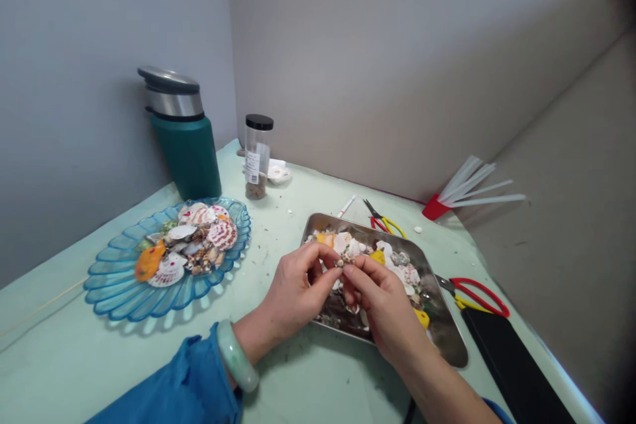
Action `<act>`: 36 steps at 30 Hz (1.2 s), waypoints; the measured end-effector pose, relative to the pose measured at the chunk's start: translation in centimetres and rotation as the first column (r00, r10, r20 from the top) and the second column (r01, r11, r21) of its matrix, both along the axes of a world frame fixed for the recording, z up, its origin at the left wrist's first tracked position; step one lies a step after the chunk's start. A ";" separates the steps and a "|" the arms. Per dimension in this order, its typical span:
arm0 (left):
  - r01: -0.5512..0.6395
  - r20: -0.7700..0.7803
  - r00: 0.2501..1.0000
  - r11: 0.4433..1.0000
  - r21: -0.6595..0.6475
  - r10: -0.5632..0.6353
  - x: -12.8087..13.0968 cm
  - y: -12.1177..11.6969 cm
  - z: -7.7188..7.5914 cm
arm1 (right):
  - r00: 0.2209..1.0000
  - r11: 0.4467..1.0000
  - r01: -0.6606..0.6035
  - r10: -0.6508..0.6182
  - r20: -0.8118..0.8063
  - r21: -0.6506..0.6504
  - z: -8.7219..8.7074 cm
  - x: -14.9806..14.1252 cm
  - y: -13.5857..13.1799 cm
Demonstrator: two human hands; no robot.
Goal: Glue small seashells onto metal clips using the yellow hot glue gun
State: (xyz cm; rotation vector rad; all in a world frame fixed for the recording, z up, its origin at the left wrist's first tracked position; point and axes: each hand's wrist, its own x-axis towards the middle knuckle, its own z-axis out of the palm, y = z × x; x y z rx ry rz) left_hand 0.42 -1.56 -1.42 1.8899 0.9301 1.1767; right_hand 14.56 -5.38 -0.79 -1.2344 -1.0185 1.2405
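Over the metal tray (450,338), my left hand (303,285) and my right hand (380,298) meet with their fingertips pinched together. Between them is a small, speckled seashell (340,263), or a little cluster of such shells; its exact shape is partly hidden by the fingers. Beneath the hands the tray holds many loose shells (405,271), white, patterned, orange and yellow. My forearms cover the tray's near edge in part. A green bangle (236,356) circles my left wrist below a blue sleeve.
On the left, a blue scalloped plate (112,285) holds more shells, with a teal bottle (186,152) behind it. A black-lidded jar (257,159) stands farther back. Pliers (385,220), red-and-yellow-handled pliers (477,295), a black slab (511,364) and a red cup (435,207) of white sticks surround the tray.
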 end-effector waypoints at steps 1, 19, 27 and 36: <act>-0.003 -0.001 1.000 1.000 -0.002 0.003 0.0 0.0 0.0 | 1.000 1.000 -0.001 0.001 -0.002 0.000 0.0 0.0 0.0; 0.006 0.008 1.000 1.000 0.029 -0.007 0.0 0.2 -0.1 | 1.000 1.000 0.009 -0.009 -0.009 -0.006 -0.2 0.0 0.2; 0.006 0.006 1.000 1.000 0.017 -0.006 0.0 0.1 -0.1 | 1.000 1.000 0.016 -0.016 -0.006 -0.016 -0.1 -0.1 0.1; 0.000 0.010 1.000 0.999 0.033 -0.001 0.0 -0.1 -0.1 | 1.000 1.000 -0.003 0.003 -0.012 -0.008 -0.3 0.1 0.3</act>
